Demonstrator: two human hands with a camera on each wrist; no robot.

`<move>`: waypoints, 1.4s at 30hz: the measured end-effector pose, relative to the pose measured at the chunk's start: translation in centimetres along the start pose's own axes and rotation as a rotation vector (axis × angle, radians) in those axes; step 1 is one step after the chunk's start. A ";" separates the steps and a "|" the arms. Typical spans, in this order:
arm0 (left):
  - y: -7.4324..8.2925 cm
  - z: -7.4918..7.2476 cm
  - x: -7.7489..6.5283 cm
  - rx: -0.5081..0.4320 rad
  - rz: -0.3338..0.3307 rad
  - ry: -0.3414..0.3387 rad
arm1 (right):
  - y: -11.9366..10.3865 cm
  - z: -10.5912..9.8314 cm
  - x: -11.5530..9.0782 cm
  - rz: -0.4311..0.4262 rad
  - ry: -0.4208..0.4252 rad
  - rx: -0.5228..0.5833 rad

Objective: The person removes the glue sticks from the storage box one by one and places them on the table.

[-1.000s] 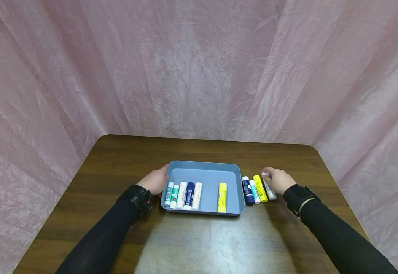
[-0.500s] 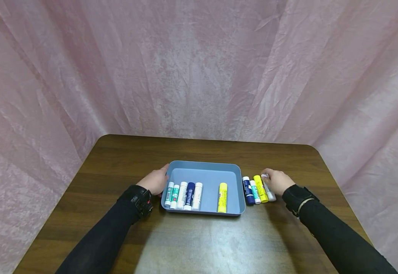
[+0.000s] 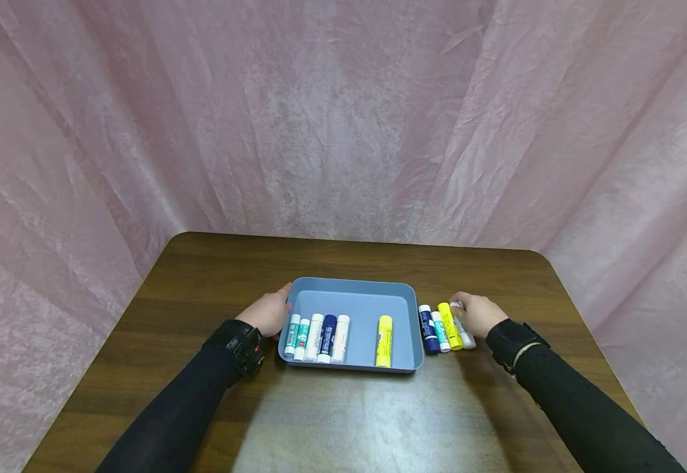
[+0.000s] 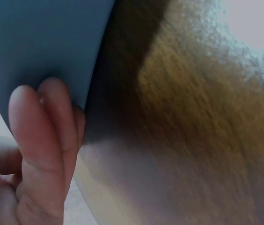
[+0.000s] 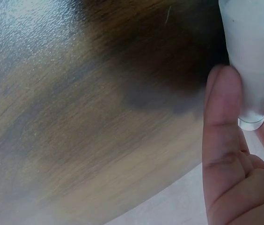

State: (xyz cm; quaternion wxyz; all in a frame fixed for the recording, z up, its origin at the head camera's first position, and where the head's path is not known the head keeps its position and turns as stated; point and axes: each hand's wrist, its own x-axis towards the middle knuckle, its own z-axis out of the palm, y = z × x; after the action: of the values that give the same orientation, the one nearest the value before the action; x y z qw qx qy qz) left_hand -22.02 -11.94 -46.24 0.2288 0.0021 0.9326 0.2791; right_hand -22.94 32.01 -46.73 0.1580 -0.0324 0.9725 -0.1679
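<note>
My left hand lies along the left wall of a blue-grey tray. In the left wrist view its nearly straight fingers press against the tray's outer wall. To the right of the tray, my right hand pinches a white glue stick at the end of a small row. The right wrist view has this white stick between finger and thumb, its clear end pointing down in the picture. Beside it lie a yellow glue stick, a green-and-white one and a dark blue one.
Inside the tray, several glue sticks stand in a row at the left, among them a dark blue one and a white one. A yellow glue stick lies apart on the right. The wooden table meets a pink curtain behind.
My right hand has shifted slightly left and down, bringing the white glue stick closer against the yellow one. The left hand and the tray have stayed in place.
</note>
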 end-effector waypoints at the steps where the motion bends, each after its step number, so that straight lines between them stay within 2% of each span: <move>1: 0.0 0.0 0.0 0.000 0.000 0.000 | 0.0 0.0 0.0 0.001 0.000 -0.001; 22: 0.0 0.0 0.0 -0.018 -0.031 -0.013 | -0.1 0.1 0.2 -0.002 -0.012 -0.010; 42: 0.2 -0.2 -0.1 -0.014 -0.018 -0.009 | -0.2 -0.1 0.0 0.010 -0.016 -0.013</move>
State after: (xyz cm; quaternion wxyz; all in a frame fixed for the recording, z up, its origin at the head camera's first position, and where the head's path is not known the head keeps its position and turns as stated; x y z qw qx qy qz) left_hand -21.99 -11.84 -45.94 0.2353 -0.0066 0.9296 0.2837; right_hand -22.98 31.90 -46.56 0.1665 -0.0301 0.9724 -0.1604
